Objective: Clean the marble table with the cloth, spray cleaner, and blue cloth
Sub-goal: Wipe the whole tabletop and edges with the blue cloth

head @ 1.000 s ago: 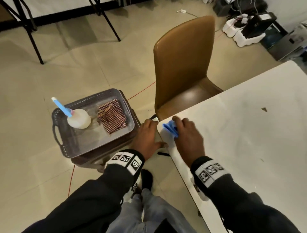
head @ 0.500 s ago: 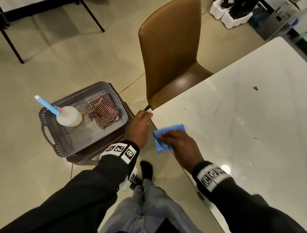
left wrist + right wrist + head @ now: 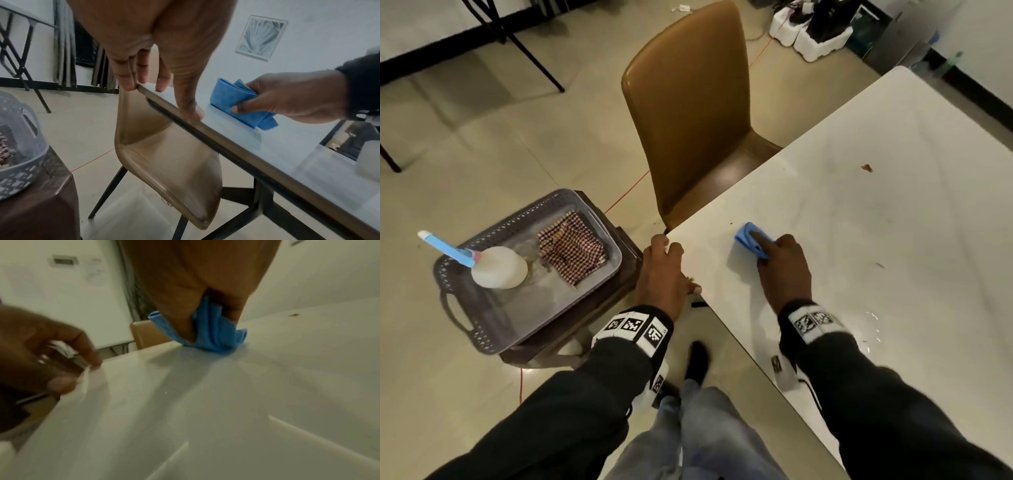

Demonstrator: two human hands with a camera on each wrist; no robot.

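Note:
My right hand (image 3: 761,246) grips a bunched blue cloth (image 3: 747,237) and presses it on the white marble table (image 3: 876,267), a little in from its left corner. The left wrist view shows the blue cloth (image 3: 230,97) folded under the right hand (image 3: 287,97); in the right wrist view the cloth (image 3: 213,332) bulges between the fingers. My left hand (image 3: 666,260) rests at the table's corner edge, thumb on top and fingers straight along the rim (image 3: 144,91). The white spray bottle (image 3: 498,267) with a blue nozzle and the checked cloth (image 3: 571,248) lie in a grey tray (image 3: 517,311).
The tray sits on a dark brown stool (image 3: 625,274) left of the table. A tan chair (image 3: 688,102) is pushed up to the table's far side. A brown crumb (image 3: 866,168) lies further along the top, with small crumbs by my left thumb (image 3: 690,280).
My right hand has slid the blue cloth from the near edge by the corner further onto the table top. My left hand has stayed at the corner edge.

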